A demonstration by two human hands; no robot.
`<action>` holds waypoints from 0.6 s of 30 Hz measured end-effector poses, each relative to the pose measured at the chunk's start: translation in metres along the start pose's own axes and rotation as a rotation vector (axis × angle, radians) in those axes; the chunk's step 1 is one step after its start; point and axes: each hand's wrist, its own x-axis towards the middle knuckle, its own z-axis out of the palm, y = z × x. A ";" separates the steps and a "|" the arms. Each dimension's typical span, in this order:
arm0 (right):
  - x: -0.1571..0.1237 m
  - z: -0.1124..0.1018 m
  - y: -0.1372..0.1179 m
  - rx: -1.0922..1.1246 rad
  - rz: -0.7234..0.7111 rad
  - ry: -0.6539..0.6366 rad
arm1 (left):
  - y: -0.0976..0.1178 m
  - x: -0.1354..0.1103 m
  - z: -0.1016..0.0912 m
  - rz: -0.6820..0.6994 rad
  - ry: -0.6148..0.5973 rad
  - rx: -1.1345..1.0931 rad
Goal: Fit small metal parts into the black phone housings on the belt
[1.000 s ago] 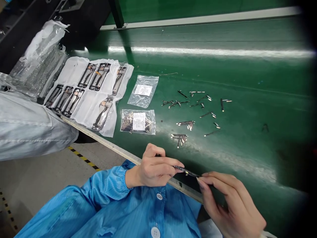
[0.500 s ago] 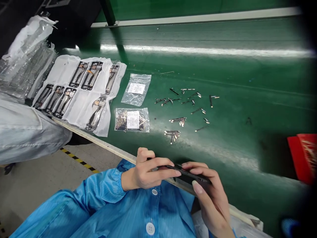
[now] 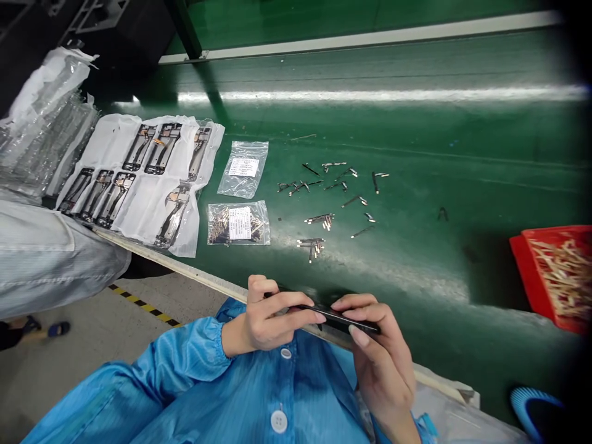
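Over the last second the right hand (image 3: 383, 364) has closed in from the far tip of the thin dark strip (image 3: 340, 317) to grip it alongside the left hand (image 3: 266, 317) — the part now looks pinched from both ends, which suggests close fitting work on it rather than a pick-up. Both wrists are bent inward at the near edge of the green bench (image 3: 416, 154), fingers clenched on the strip just above the blue smock (image 3: 194, 394). A red tray (image 3: 520, 265) has come into view at right.

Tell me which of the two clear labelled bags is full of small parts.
The nearer bag, closest to the hands; the farther bag looks almost empty.
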 end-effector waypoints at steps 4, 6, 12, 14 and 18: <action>-0.002 -0.011 0.003 -0.072 0.005 -0.144 | 0.002 0.001 0.002 -0.011 0.044 -0.032; -0.003 -0.013 0.006 -0.130 -0.024 -0.159 | 0.004 0.004 0.002 0.004 0.068 -0.039; 0.015 -0.002 0.006 -0.213 -0.131 0.040 | -0.009 0.037 -0.005 0.044 0.049 -0.183; 0.025 -0.007 0.006 -0.238 -0.081 0.187 | -0.026 0.067 -0.002 -0.034 0.029 -0.265; 0.037 -0.034 0.025 -0.272 0.002 0.469 | -0.077 0.157 0.023 -0.561 -0.073 -0.456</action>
